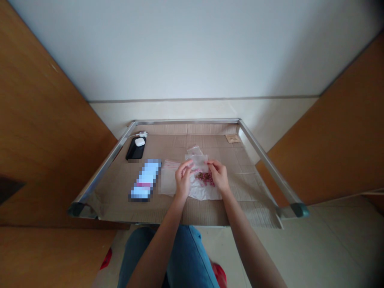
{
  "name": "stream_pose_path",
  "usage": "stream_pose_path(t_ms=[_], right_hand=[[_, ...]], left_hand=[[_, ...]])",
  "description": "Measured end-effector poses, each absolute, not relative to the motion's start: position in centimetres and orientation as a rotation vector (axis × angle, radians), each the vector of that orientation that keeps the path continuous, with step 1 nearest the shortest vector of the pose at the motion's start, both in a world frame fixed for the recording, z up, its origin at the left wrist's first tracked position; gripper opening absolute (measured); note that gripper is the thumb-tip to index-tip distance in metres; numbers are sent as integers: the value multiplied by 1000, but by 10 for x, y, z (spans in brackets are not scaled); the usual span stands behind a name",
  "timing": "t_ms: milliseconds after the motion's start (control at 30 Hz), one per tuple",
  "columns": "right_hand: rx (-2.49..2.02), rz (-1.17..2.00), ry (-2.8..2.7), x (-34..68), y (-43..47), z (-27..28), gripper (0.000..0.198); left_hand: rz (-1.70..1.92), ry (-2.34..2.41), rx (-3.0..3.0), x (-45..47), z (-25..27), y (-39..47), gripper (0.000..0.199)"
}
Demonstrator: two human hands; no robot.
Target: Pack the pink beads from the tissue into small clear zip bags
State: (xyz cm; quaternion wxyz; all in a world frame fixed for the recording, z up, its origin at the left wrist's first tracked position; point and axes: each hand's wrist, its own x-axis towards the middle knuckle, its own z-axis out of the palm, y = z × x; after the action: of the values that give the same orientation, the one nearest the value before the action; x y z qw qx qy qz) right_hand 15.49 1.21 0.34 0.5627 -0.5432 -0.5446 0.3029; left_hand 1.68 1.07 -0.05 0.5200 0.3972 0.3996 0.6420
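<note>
Between my two hands is a small clear plastic bag (199, 161), pinched at its left edge by my left hand (183, 178) and at its right edge by my right hand (219, 174). Just below it, a heap of small pink pieces (205, 178) with some brownish-green among them lies on a crumpled white sheet (204, 193). Another small clear bag (195, 149) rests flat beyond the held one. Left of my left hand lies a stack of clear zip bags (169, 180) with reddish top strips. Whether the held bag contains anything is too small to tell.
Cardboard (234, 188) lines the table, which has a raised metal frame (264, 160). A blurred-out phone (146, 180) lies left. Behind it, a white earbud case (139, 142) rests on a black tray-like object (135, 151). A brown paper tag (232, 138) lies at the back right.
</note>
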Motion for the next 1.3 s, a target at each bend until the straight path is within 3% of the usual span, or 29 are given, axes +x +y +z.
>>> stream_pose_path(t_ms=[167, 500, 767, 1300], right_hand=[[-1241, 918, -1121, 153, 13, 8, 28], [-1144, 901, -1118, 151, 13, 10, 28], [-1088, 1143, -771, 152, 11, 15, 35], [-863, 1538, -534, 165, 12, 18, 28]], left_hand=[[1521, 904, 943, 17, 0, 9, 30], [1443, 843, 1139, 20, -2, 4, 36], [1452, 902, 1231, 21, 6, -4, 59], [1412, 954, 1416, 18, 9, -6, 44]])
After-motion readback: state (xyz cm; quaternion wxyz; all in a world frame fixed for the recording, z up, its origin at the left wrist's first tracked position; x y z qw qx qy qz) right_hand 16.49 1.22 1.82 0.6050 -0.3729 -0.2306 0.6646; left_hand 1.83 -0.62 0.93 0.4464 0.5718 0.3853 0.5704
